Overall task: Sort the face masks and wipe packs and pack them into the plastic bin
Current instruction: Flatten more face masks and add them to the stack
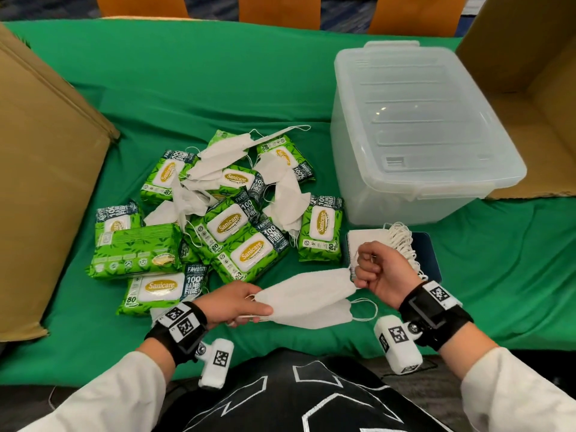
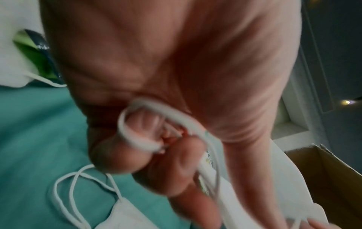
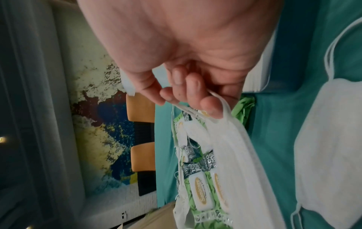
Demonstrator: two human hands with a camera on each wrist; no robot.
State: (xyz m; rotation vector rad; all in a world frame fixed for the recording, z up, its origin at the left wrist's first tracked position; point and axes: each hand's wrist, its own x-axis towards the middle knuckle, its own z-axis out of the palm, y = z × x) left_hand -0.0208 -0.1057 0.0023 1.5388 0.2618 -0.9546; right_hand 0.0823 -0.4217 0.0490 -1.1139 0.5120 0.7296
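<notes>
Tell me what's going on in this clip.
A person holds a white face mask stretched between both hands: the left hand grips one end, the right hand pinches the other. Wipe packs and loose masks lie mixed on the green cloth. The plastic bin sits lidded.

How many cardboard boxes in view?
2. Left box at the table's left edge; right box, open, just right of the bin. Others may sit out of frame.

The green wipe packs (image 1: 237,235) read "Sanicare" on white lids, with "100% BAMBOO FIBER", "FAVORITE" and "80" printed beside.
</notes>
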